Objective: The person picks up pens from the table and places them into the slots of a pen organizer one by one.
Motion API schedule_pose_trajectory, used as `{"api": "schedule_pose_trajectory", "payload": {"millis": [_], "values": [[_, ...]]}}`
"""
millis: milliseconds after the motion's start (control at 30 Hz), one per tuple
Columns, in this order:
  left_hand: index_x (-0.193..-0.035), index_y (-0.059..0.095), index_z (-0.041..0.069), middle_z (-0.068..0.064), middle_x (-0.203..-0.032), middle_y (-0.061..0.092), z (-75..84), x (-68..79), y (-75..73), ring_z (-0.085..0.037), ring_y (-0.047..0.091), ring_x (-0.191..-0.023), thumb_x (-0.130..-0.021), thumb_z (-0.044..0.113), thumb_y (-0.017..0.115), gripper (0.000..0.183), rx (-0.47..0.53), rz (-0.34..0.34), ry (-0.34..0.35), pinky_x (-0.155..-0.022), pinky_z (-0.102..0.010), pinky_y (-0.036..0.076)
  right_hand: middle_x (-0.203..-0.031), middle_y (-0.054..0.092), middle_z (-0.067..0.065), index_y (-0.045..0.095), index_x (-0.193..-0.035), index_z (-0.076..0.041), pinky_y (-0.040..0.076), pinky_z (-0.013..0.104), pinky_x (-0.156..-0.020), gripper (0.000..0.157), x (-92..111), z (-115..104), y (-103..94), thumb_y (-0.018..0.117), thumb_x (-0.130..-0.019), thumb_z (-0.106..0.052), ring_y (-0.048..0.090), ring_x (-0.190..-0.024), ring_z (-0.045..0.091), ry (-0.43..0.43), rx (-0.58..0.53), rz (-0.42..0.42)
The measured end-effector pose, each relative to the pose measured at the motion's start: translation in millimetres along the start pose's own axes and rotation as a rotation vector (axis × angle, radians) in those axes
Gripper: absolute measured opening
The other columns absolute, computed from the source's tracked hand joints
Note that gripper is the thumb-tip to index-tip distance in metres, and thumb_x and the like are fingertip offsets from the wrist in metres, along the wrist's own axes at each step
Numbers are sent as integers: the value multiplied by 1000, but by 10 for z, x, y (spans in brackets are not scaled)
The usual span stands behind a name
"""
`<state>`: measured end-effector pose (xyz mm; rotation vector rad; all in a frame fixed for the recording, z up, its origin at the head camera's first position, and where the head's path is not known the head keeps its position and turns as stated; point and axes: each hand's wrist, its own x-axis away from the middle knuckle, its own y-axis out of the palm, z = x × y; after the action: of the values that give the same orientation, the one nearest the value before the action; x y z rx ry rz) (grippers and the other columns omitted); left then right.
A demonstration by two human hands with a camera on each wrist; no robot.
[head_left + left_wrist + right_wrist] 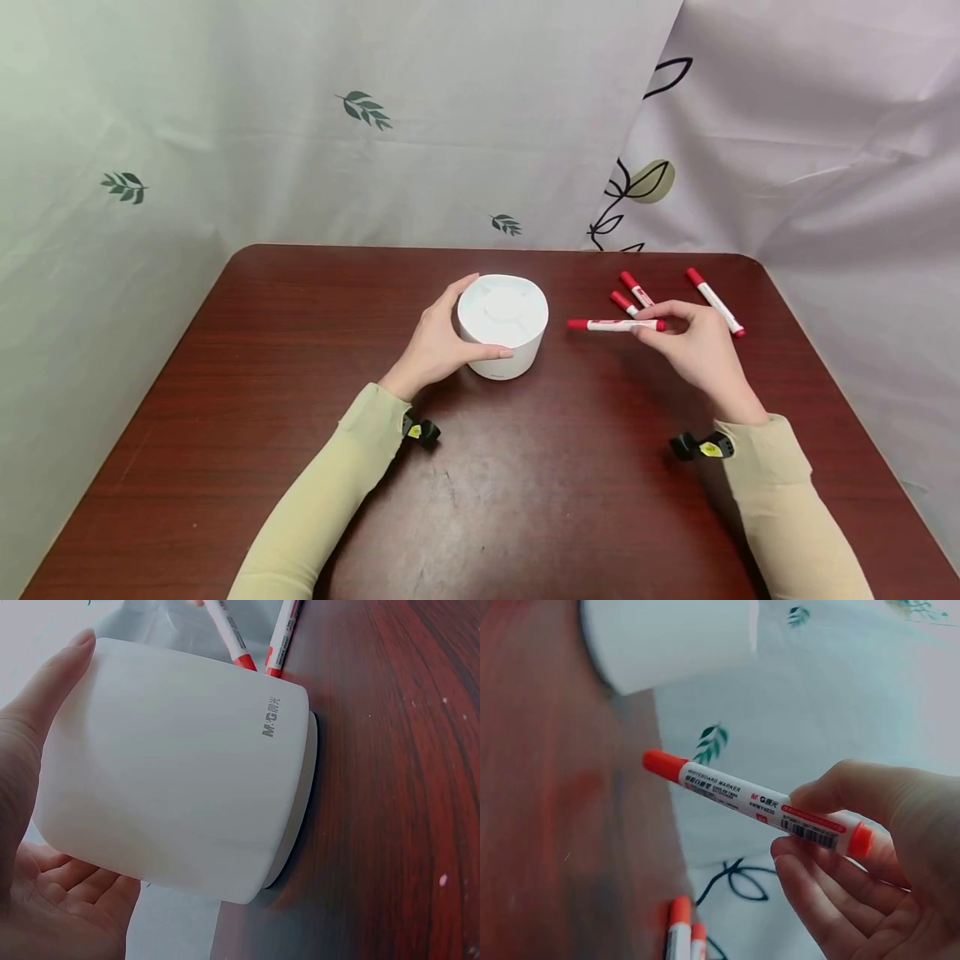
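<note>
A white pen holder (pixel 504 367) with inner dividers stands upright on the table. My left hand (pixel 441 337) grips it from the left, thumb across the near side and fingers around the far side; the left wrist view shows the holder's printed logo side (pixel 180 772). To the right of the holder, my right hand (pixel 693 346) pinches a red-capped whiteboard marker (pixel 611 326) near its right end between thumb and fingers. The marker lies level in the air, its red cap (pixel 664 765) pointing at the holder.
Two more red markers (pixel 636 288) lie close together on the table behind my right hand, partly covered by it. Another red marker (pixel 716 302) lies slanted farther right. White patterned cloth (pixel 435 167) hangs behind the dark wooden table (pixel 315 333).
</note>
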<state>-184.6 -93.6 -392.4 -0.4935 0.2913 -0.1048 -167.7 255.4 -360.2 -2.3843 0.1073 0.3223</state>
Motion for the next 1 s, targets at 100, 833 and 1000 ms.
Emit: {"api": "schedule_pose_trajectory", "payload": {"millis": [100, 833, 1000], "values": [[-137, 34, 44, 17, -126, 48, -1, 1, -5, -6, 45, -112, -47, 61, 85, 105, 12, -6, -1, -91, -36, 39, -78, 67, 3, 73, -93, -16, 46, 18, -51, 20, -45, -76, 5, 79, -77, -25, 59, -59, 12, 7, -62, 11], [-139, 34, 40, 15, -127, 48, -38, -19, 2, -7, 46, -113, -49, 59, 85, 105, 25, -16, 17, -92, -37, 39, -85, 64, 17, 67, -100, 8, 53, 24, -68, 29, -265, -1205, -179, 76, -72, 7, 63, -72, 20, -210, -631, 86], [-141, 35, 34, 16, -127, 47, -39, -24, 9, -6, 45, -112, -49, 60, 84, 108, 21, -15, 25, -91, -37, 40, -88, 65, 17, 68, -103, 5, 53, 25, -70, 30, -273, -1266, -113, 74, -74, 6, 64, -74, 22, -236, -605, 54]]}}
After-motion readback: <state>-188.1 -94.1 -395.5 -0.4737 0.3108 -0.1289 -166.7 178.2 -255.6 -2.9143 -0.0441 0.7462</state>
